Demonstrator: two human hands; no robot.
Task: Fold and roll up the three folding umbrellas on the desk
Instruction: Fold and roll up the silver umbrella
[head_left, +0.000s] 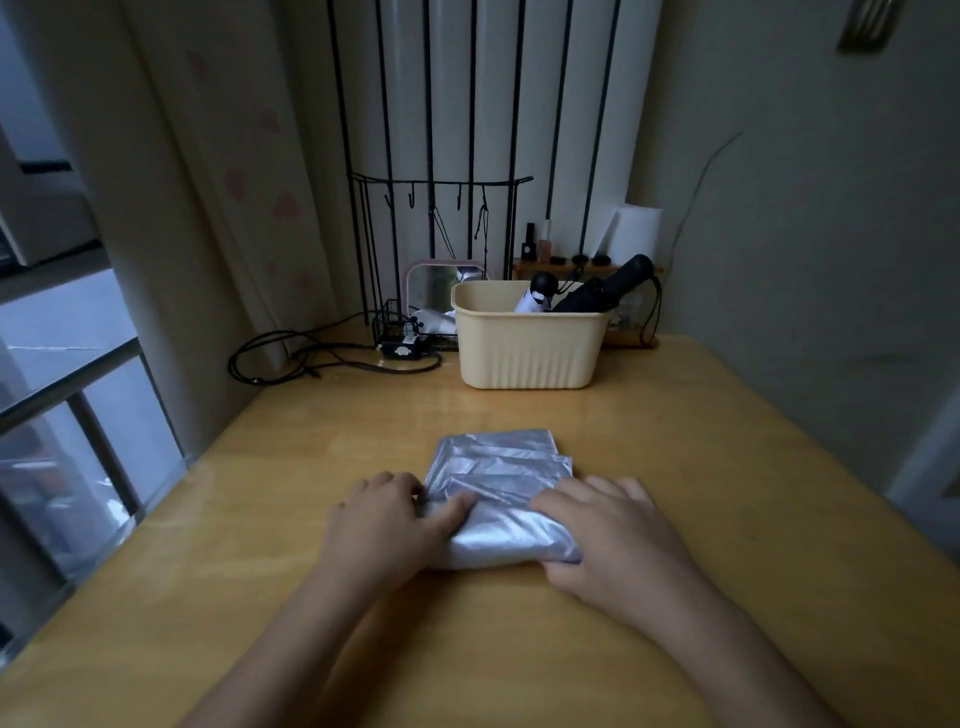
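Observation:
A silver folding umbrella (501, 478) lies flat on the wooden desk (727, 493) in front of me, its canopy pleats layered toward the far side and its near part rolled into a thick bundle. My left hand (387, 525) grips the left end of the roll, thumb on top. My right hand (608, 540) presses on the right end, fingers spread over the fabric. A cream plastic basket (527, 348) at the back holds a black folded umbrella (602, 291) and a white one with a black handle (537, 296).
Black cables (311, 358) lie at the back left by a small wire rack (397, 327). A black hook stand (441, 223) and a wooden shelf with small bottles (571, 262) stand behind the basket. A window runs along the desk's left edge.

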